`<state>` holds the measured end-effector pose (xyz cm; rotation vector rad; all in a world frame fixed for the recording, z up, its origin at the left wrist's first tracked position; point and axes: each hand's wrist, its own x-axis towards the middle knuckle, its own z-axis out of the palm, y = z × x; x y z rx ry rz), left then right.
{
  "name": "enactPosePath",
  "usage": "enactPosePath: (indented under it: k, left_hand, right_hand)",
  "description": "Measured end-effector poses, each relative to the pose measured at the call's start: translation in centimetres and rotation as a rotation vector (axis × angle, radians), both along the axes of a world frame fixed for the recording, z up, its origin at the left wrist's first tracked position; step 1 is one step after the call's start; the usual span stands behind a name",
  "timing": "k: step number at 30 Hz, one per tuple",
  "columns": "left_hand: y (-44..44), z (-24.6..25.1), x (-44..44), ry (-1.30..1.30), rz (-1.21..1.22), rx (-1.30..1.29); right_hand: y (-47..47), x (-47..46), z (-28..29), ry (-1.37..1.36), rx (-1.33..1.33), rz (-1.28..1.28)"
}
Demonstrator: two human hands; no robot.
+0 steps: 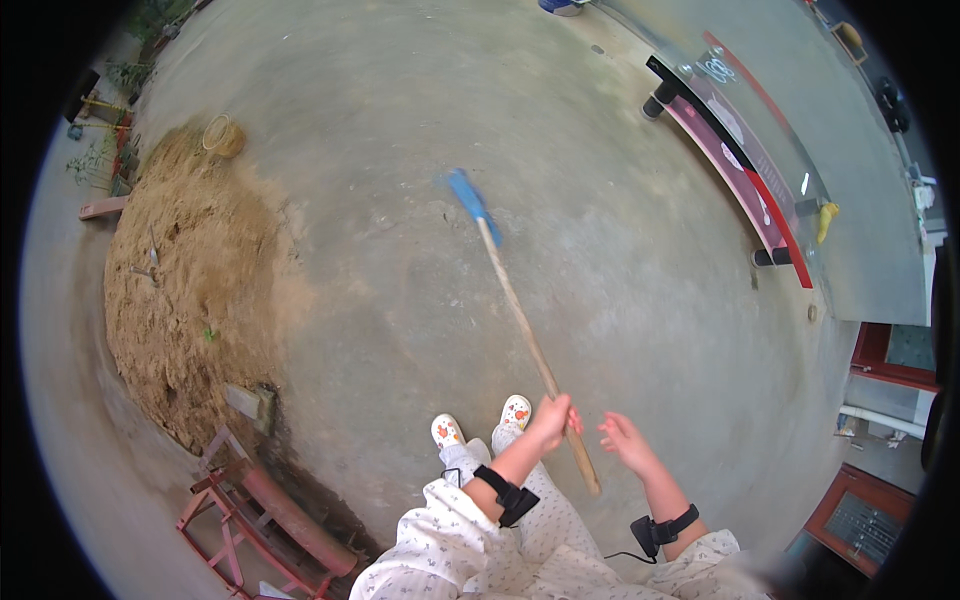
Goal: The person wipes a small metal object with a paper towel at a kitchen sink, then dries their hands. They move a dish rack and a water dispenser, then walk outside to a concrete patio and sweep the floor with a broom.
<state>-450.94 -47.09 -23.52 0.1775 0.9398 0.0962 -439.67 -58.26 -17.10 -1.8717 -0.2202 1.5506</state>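
My left hand point(549, 421) grips the wooden handle point(523, 322) of a long-handled floor tool close to its rear end, leaving a short length of wood sticking out behind the fist. The blue head point(470, 196) is at the far end, over the concrete floor point(382, 300). It is blurred, so I cannot tell whether it is a mop or a broom, nor whether it touches the concrete. To the right of the handle, my right hand point(627, 444) holds nothing. Its fingers are loosely curled and apart, clear of the wood.
A sand heap point(202, 277) lies at left, with a basket point(224, 136) at its top edge and a block point(250, 403) at its foot. A red metal frame point(247, 525) stands lower left. A glass-topped table point(739, 150) stands upper right. My white shoes point(448, 431) are below.
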Motion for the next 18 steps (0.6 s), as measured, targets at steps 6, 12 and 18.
enactPosePath:
  k: [6,12,18]
  left_hand:
    - [-9.3,6.1,-1.8,-0.11,-0.321,-0.429]
    - [-6.3,4.2,-5.6,-0.151,-0.196,-1.315]
    - [1.7,-0.7,-7.7,-0.119,-0.216,-1.204]
  right_hand:
    - [-5.3,-1.7,-3.2,0.426,-0.163,-0.416]
    - [-8.0,-5.9,-8.5,0.356,-0.305,-1.063]
    - [1.7,-12.0,-14.3,0.716,-0.26,-1.313]
